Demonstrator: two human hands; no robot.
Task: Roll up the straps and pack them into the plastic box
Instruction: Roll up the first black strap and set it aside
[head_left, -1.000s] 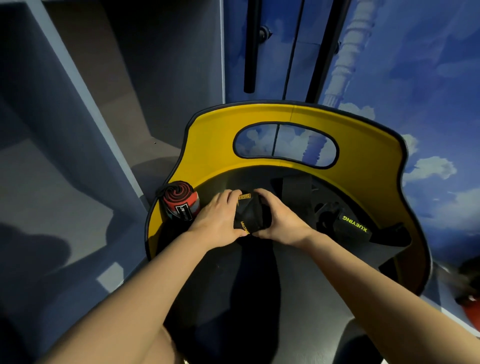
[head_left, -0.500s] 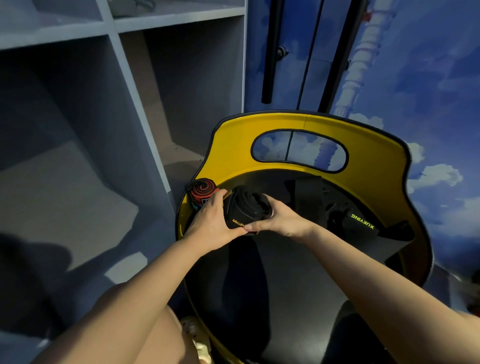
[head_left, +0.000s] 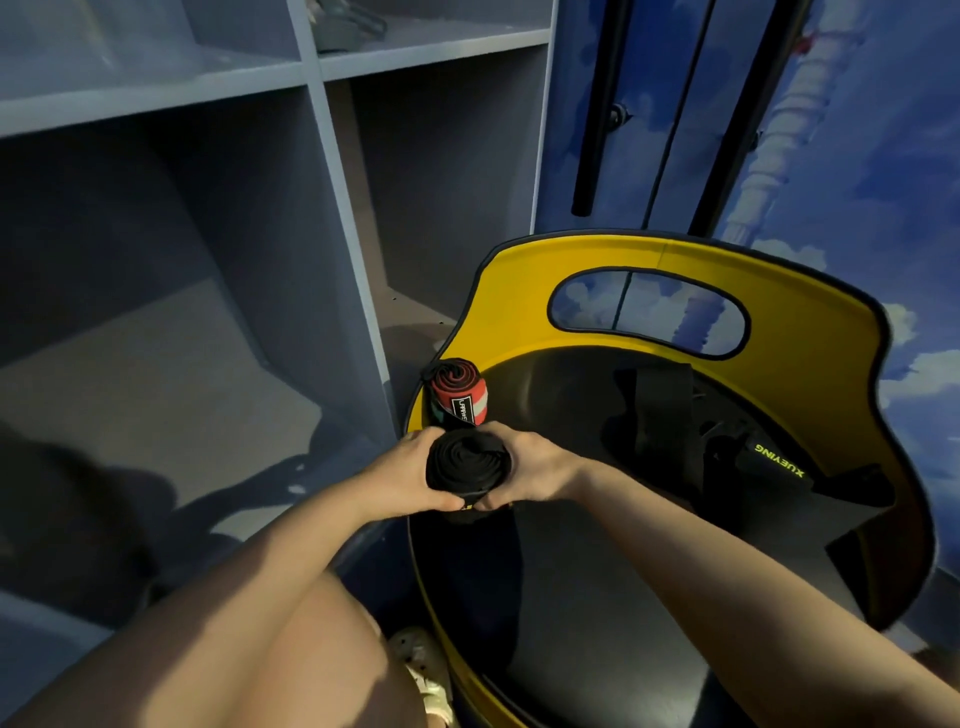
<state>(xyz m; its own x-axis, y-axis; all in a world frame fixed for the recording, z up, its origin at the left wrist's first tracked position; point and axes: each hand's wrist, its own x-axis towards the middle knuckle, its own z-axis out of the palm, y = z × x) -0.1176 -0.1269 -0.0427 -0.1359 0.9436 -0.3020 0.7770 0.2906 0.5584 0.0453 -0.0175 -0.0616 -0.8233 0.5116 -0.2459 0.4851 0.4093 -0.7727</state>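
Straps rolled tight: a black roll (head_left: 467, 464) is clasped from both sides by the left hand (head_left: 402, 475) and right hand (head_left: 535, 467) over the left rim of the yellow plastic box (head_left: 519, 291). Just behind it a red-and-black roll (head_left: 457, 391) stands against the box wall; loose black straps (head_left: 662, 410) lie inside at right.

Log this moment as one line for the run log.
step: rolling | left hand and right hand: grip black strap roll | red strap roll: upright, behind | loose straps: in yellow tub
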